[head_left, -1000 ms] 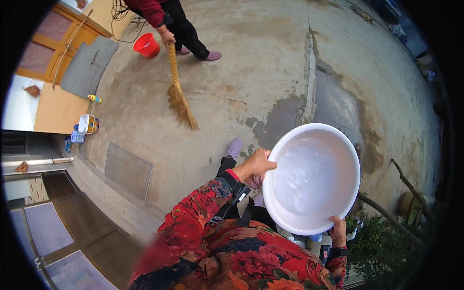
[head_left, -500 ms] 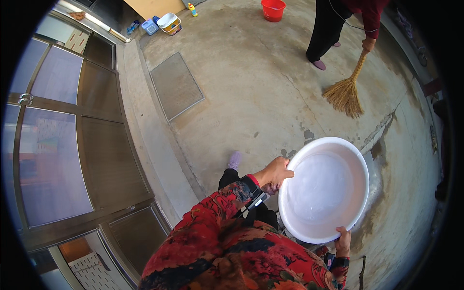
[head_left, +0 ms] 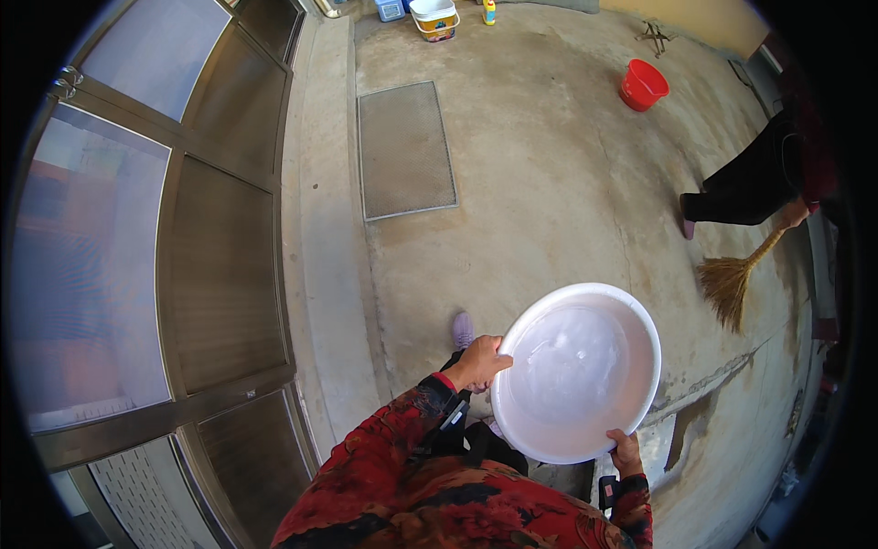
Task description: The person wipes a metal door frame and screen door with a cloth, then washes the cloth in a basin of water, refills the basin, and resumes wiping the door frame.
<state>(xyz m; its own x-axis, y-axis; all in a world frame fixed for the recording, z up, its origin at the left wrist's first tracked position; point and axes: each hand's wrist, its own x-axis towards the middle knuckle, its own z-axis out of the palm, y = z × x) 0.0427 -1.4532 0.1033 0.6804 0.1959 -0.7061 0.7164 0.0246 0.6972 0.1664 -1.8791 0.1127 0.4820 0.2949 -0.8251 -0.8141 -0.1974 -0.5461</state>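
Note:
Both my hands carry a white round basin (head_left: 576, 366) in front of my body, above the concrete floor. My left hand (head_left: 481, 362) is closed on the basin's left rim, thumb over the edge. On the lower right rim my right hand (head_left: 626, 452) grips, thumb on top and the other fingers mostly hidden beneath. Bright glints show on the basin's bottom, where some clear liquid seems to lie. A purple shoe (head_left: 463, 329) of mine shows below the left hand.
Ahead on the right another person in dark trousers (head_left: 754, 178) holds a straw broom (head_left: 727, 284) to the floor. A red bucket (head_left: 644, 85), a white-and-yellow pail (head_left: 434, 20) and a yellow bottle (head_left: 489, 13) stand farther off. Glazed doors (head_left: 224, 265) line the left; a metal floor cover (head_left: 407, 151) lies beside the step.
My view has turned to the right. The basin has shifted a little left in view, still in both hands. The person with the broom appears farther right and lower.

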